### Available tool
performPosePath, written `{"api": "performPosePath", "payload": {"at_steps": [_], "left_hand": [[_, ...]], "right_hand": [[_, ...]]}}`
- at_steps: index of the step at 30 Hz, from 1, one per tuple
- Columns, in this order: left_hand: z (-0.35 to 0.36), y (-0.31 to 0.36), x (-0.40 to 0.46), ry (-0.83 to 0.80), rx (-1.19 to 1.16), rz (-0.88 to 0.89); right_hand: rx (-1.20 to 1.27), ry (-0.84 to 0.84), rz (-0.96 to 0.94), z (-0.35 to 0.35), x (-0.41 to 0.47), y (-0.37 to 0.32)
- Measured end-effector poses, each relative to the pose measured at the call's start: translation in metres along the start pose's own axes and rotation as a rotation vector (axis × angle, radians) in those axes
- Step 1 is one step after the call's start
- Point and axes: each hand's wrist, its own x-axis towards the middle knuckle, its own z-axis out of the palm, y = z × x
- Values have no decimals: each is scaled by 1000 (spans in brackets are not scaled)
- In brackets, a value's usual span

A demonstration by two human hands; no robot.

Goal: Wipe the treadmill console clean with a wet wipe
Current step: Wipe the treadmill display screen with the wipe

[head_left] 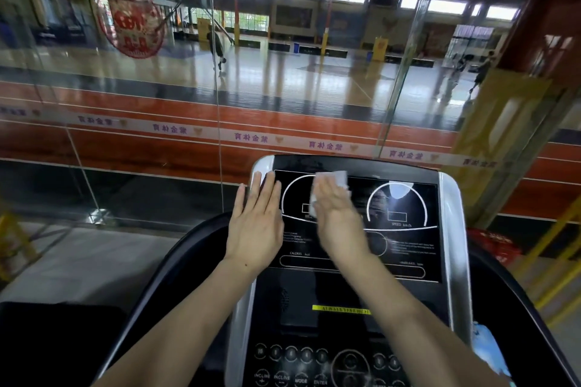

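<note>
Nearest the camera, the lower panel of the treadmill console [405,248] carries a row of round buttons [290,352] along its near edge, with labels reading INCLINE, MODE and ENTER below them; a yellow strip [341,309] lies above the buttons at mid-panel; a light blue packet [487,345] sits at the near right edge of the console, beside the silver side trim; its contents cannot be told.

2 bare forearms reach forward from the bottom of the view onto the black display panel; the left hand [256,223] lies flat on the far left part of the display, fingers straight and together, fingertips reaching the silver trim at the far left corner, holding nothing; the right hand [338,214] presses flat on the display's upper centre-left, fingers extended, with the wet wipe [333,179] under it; the white wipe shows past the fingertips and at the hand's left edge, lying over the left of the 2 dial outlines; the hand is blurred.

The right dial outline, marked SPEED, is uncovered, with a bright glare spot at its top.

Beyond the far edge of the console stands a glass wall [125,104] bearing a red round decal [133,20] at upper left; past it lie an orange track [283,122] and a wooden court, with several persons on the court, well apart from the console.
</note>
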Motion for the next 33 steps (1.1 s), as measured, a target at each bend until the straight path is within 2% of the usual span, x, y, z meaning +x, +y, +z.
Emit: {"api": "performPosePath", "payload": {"at_steps": [2, 5, 10, 14, 18, 21, 27, 33], "left_hand": [[2, 9, 2, 7, 5, 6], [4, 21, 6, 0, 20, 29], [3, 43, 12, -33, 5, 46], [3, 53, 13, -40, -14, 54], [4, 66, 15, -37, -25, 67], [5, 77, 18, -37, -15, 90], [5, 98, 22, -48, -28, 109], [4, 107, 21, -63, -7, 127]], "right_hand": [[47, -2, -72, 9, 8, -11], [38, 8, -82, -9, -2, 21], [-66, -11, 66, -59, -42, 120], [-99, 65, 225, -56, -38, 106], [23, -4, 33, -27, -25, 50], [72, -14, -46, -32, -24, 64], [51, -56, 249, -80, -61, 162], [-142, -4, 251, -72, -64, 157]]}}
